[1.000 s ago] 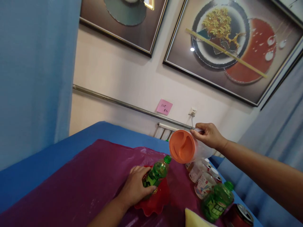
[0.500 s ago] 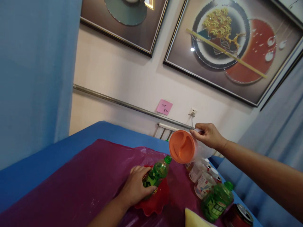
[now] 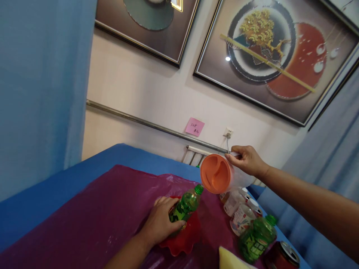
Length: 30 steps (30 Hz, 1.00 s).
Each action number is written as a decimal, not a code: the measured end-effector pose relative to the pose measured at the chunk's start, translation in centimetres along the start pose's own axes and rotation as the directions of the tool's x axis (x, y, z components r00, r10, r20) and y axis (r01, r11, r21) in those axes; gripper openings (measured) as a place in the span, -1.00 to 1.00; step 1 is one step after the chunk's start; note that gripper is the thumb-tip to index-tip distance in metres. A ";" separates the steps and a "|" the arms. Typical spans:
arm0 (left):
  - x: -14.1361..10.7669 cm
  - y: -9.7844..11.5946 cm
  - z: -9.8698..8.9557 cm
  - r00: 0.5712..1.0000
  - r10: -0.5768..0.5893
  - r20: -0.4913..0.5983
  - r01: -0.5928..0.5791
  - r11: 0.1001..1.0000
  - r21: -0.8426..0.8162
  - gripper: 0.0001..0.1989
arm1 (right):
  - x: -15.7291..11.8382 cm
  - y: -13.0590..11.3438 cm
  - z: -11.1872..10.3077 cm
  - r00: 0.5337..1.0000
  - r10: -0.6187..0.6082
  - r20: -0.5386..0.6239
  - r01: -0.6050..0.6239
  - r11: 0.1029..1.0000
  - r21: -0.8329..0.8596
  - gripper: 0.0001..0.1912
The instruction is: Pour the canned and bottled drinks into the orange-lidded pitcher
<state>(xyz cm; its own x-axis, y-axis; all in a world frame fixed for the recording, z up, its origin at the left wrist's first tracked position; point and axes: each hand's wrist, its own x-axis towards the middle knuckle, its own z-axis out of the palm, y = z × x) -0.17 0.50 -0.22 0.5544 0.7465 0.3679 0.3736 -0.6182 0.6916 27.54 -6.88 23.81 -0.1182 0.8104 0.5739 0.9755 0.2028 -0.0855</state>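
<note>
My left hand (image 3: 162, 221) is wrapped round a green plastic bottle (image 3: 187, 205), which has no cap that I can see clearly. The bottle is at a scalloped red dish (image 3: 187, 239); whether its base touches the dish is hidden. Higher and to the right, my right hand (image 3: 248, 160) grips the handle of a translucent pitcher (image 3: 239, 178) with an orange lid (image 3: 215, 173). The pitcher is tipped on its side, its lid facing left and toward me, above the bottle's right side. No liquid shows coming from it.
Along the right edge of the purple sheet (image 3: 92, 209) stand clear jars (image 3: 242, 218), another green bottle (image 3: 256, 239) and a red can (image 3: 282, 256). A yellow object (image 3: 232, 259) lies at the bottom. Blue curtains (image 3: 45, 93) hang on both sides.
</note>
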 end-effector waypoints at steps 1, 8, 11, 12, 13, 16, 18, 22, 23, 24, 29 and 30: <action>0.0 0.1 0.0 1.000 -0.001 0.000 0.001 1.000 0.000 -0.47 | 0.0 0.0 0.0 1.000 0.003 0.002 -0.003 1.000 0.001 -0.51; 0.0 0.3 -0.1 1.000 -0.001 -0.003 0.001 1.000 0.008 -0.48 | 0.0 -0.1 0.1 1.000 -0.001 -0.005 0.001 1.000 0.003 -0.51; 0.0 0.3 -0.2 1.000 0.009 -0.005 -0.009 1.000 0.001 -0.49 | -0.1 -0.1 0.1 1.000 -0.007 -0.004 0.007 1.000 0.008 -0.51; 0.0 0.3 -0.2 1.000 0.009 -0.002 -0.009 1.000 -0.003 -0.49 | -0.1 -0.1 0.1 1.000 -0.010 -0.007 0.010 1.000 0.007 -0.51; 0.0 0.3 -0.3 1.000 0.006 0.002 -0.006 1.000 -0.006 -0.49 | -0.1 -0.1 0.1 1.000 -0.013 -0.011 0.013 1.000 0.006 -0.51; 0.0 0.2 -0.2 1.000 -0.002 0.007 0.002 1.000 -0.003 -0.47 | -0.1 -0.1 0.1 1.000 -0.019 -0.018 0.019 1.000 0.005 -0.51; 0.0 0.2 -0.2 1.000 -0.004 0.005 0.004 1.000 -0.001 -0.47 | -0.1 -0.1 0.0 1.000 -0.016 -0.017 0.016 1.000 0.006 -0.51; -0.1 0.5 -0.4 1.000 -0.009 0.014 0.009 1.000 -0.003 -0.47 | -0.2 -0.1 0.0 1.000 -0.005 -0.016 0.005 1.000 0.009 -0.51; -0.1 0.6 -0.5 1.000 -0.013 0.019 0.013 1.000 -0.004 -0.48 | -0.2 -0.1 -0.1 1.000 -0.004 -0.016 0.004 1.000 0.005 -0.51; -0.1 0.7 -0.5 1.000 -0.019 0.023 0.019 1.000 -0.003 -0.48 | -0.2 -0.1 -0.1 1.000 -0.003 -0.016 0.003 1.000 0.001 -0.51; -0.1 0.7 -0.6 0.999 -0.025 0.028 0.025 1.000 -0.001 -0.46 | -0.2 0.0 0.0 1.000 -0.001 -0.007 0.001 1.000 -0.003 -0.52; -0.1 0.6 -0.5 0.999 -0.022 0.026 0.022 1.000 -0.001 -0.45 | -0.2 0.0 0.0 1.000 -0.003 -0.009 0.003 1.000 -0.005 -0.51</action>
<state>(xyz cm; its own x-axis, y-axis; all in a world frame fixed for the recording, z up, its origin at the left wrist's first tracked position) -0.36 0.20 0.53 0.5650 0.7534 0.3364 0.3847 -0.6012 0.7004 27.53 -7.04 23.76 -0.1192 0.8048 0.5814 0.9761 0.2022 -0.0799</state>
